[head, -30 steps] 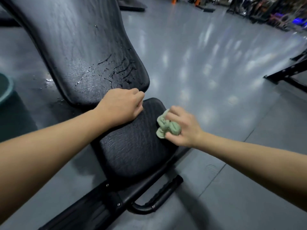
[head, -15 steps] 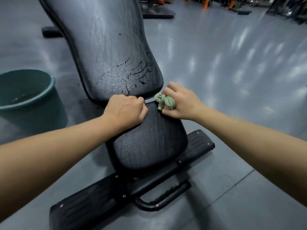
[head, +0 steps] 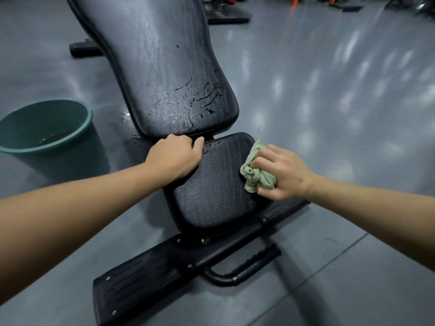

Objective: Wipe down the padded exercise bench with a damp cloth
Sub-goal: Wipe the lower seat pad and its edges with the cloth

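Soft, limp cloth stays bunched inside curled fingers of the right hand; left hand fingers hook the firm seat pad edge.

My left hand hooks the far left corner of the seat; my right hand, bunching the cloth, fills its right edge. Between them the middle and near seat lie bare. At the far side the back pad rises like a wall. A bucket stands left, apart from the bench. Right is open floor. The base and handle jut out near.
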Action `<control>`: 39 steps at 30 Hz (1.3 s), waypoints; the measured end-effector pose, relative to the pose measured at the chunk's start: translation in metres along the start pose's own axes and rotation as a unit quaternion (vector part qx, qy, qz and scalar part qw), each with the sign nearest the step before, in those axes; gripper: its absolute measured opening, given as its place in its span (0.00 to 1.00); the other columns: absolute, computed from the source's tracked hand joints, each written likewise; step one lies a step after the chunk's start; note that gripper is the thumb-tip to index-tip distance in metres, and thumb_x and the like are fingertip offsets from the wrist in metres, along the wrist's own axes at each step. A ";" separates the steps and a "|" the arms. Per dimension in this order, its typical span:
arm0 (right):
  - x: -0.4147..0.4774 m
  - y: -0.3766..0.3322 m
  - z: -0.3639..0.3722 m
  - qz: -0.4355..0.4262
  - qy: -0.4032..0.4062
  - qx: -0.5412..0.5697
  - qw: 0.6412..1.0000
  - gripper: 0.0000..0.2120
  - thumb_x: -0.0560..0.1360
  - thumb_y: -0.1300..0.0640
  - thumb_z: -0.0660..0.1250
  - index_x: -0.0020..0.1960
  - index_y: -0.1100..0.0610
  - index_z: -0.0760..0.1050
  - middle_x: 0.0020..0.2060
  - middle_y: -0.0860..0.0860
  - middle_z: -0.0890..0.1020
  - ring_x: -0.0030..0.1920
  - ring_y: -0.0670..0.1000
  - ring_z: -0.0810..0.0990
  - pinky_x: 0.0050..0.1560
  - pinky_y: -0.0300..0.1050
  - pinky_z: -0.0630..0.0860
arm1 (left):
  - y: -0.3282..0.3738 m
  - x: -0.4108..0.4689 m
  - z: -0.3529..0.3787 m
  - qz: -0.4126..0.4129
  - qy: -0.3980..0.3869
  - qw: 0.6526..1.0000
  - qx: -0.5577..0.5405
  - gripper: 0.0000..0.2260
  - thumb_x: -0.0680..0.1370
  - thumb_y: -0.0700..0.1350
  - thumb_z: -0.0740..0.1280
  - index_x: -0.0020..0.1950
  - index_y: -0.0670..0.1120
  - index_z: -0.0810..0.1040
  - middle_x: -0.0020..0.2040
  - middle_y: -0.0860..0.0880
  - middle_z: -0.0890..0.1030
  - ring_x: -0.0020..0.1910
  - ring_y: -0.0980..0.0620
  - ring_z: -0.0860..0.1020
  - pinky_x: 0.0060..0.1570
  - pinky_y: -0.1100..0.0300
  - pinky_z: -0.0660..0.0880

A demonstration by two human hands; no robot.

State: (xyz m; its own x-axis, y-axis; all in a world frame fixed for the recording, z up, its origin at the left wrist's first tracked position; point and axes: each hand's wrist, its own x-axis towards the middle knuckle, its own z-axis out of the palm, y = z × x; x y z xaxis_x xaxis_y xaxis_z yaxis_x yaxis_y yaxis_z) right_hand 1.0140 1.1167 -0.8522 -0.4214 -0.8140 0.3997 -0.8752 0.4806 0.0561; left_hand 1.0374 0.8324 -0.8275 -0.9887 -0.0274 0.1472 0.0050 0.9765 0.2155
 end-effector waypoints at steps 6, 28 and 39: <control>0.031 0.010 -0.001 0.065 -0.039 -0.028 0.997 0.22 0.71 0.41 0.65 0.58 0.55 0.73 0.50 0.56 0.76 0.48 0.60 0.75 0.43 0.52 0.78 | -0.021 -0.011 -0.001 -0.068 -0.038 0.995 -0.063 0.29 0.84 0.62 0.50 0.52 0.43 0.82 0.57 0.35 0.81 0.57 0.33 0.78 0.55 0.49 0.73; 0.037 -0.015 0.014 -0.031 0.041 -0.011 0.999 0.19 0.72 0.46 0.69 0.53 0.61 0.80 0.47 0.56 0.79 0.45 0.60 0.76 0.47 0.49 0.73 | -0.018 -0.024 0.015 -0.039 0.050 0.998 -0.016 0.24 0.86 0.57 0.48 0.53 0.42 0.76 0.53 0.37 0.81 0.53 0.34 0.78 0.50 0.45 0.73; 0.094 0.014 0.023 -0.024 0.120 0.013 0.992 0.19 0.74 0.44 0.65 0.50 0.60 0.80 0.42 0.56 0.78 0.39 0.59 0.74 0.37 0.49 0.70 | -0.032 -0.001 -0.016 0.287 0.224 0.918 0.160 0.06 0.79 0.46 0.63 0.47 0.43 0.75 0.45 0.42 0.75 0.42 0.40 0.74 0.34 0.49 0.69</control>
State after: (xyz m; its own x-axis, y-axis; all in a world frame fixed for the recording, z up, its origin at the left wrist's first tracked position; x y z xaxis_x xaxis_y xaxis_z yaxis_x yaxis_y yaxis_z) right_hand 0.9571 1.0397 -0.8349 -0.3134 -0.7327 0.6041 -0.8997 0.4326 0.0580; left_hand 1.0408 0.7973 -0.8193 -0.6758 0.4950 0.5462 0.3900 0.8688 -0.3050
